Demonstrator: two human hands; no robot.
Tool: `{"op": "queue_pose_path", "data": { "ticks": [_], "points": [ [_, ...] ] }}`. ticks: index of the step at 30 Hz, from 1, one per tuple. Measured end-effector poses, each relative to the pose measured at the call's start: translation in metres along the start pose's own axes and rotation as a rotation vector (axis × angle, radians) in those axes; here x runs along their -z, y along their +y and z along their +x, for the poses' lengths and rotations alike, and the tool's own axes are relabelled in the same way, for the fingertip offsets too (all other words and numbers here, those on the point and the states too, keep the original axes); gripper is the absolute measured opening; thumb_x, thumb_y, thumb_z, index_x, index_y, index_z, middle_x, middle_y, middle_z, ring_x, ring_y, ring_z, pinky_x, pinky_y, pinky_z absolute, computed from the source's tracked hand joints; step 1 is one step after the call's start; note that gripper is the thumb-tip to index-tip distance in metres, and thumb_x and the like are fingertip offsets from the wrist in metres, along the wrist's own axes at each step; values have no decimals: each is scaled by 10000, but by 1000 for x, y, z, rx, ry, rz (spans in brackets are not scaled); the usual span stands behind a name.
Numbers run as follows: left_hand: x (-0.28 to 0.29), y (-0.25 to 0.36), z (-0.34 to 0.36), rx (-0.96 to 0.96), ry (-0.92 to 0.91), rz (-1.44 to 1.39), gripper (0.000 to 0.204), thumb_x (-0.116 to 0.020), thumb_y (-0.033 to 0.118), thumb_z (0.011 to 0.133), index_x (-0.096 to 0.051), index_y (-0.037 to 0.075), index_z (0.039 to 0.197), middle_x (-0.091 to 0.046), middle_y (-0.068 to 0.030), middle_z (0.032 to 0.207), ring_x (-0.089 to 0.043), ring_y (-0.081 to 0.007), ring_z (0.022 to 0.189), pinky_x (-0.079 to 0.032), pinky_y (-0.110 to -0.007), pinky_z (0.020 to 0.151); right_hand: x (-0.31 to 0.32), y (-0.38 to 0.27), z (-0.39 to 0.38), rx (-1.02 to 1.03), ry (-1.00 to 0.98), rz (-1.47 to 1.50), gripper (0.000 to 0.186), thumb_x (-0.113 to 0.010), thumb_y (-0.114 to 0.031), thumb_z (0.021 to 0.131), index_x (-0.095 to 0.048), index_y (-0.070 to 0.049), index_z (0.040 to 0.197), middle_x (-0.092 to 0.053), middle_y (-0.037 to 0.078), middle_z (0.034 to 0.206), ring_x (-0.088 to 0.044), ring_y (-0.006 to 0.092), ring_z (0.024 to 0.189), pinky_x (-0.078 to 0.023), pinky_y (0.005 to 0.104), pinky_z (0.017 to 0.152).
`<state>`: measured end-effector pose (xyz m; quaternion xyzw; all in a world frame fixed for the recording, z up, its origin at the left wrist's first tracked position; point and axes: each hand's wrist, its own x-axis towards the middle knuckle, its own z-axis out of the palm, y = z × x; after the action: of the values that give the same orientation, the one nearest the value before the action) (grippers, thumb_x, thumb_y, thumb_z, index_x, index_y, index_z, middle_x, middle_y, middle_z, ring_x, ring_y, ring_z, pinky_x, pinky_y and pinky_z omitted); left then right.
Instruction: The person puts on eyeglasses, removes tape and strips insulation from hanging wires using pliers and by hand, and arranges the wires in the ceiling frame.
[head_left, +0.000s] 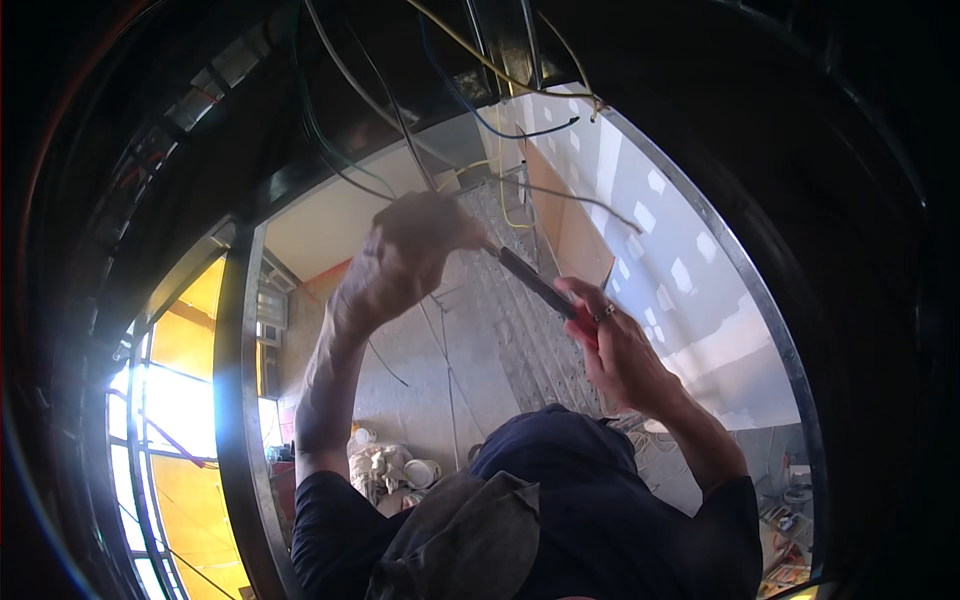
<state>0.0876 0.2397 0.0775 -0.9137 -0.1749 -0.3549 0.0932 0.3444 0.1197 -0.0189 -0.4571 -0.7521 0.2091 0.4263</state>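
My right hand (pixel 625 360) is closed around the red grip of a slim hand tool with a dark grey shaft (pixel 535 282); its exact kind is unclear. A ring shows on one finger. The shaft slants up and left toward my left hand (pixel 420 240), which is raised higher and blurred. Its fingers look closed, near the tool's tip, but what they hold is hidden. A thin dark cable (pixel 405 135) runs down from above to that hand. Behind passes a grey cable (pixel 590 203), its loose end pointing right.
Blue (pixel 545 133) and yellow (pixel 510 85) wires hang overhead. A metal-edged opening frames me, with its rim (pixel 715 225) at the right. Patched wall panels (pixel 650 200) stand beyond. Far below are a bucket (pixel 421 472) and pale cloths (pixel 380 470). Bright yellow-framed windows (pixel 190 400) lie left.
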Motion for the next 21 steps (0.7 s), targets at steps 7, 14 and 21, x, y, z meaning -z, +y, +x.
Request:
{"op": "queue_pose_path", "data": {
  "ticks": [7,14,21],
  "points": [
    [4,-6,-7,13,24,-95,175,-743,-61,747,-715,59,871,-700,-63,826,-683,-211,778,-556,-318,712,18,14,3,-365,-862,1126,375,-460,-153,1058,-441,-22,1409,-667,193,1204,-686,237,1062,-542,329,849],
    [12,-4,-12,16,22,-125,179,-754,-54,738,-712,64,867,-682,-60,818,-662,-203,766,-542,-319,698,4,20,6,-303,-984,1293,546,-509,-303,1041,-358,34,1443,-647,251,1220,-683,285,1093,-548,349,851],
    [16,0,-14,9,27,-166,160,-752,-23,762,-710,79,878,-669,-51,801,-652,-190,750,-534,-310,692,-6,23,11,-281,-1018,1396,535,-475,-303,1055,-348,44,1443,-656,243,1184,-689,293,1075,-552,351,838]
  ]
}}
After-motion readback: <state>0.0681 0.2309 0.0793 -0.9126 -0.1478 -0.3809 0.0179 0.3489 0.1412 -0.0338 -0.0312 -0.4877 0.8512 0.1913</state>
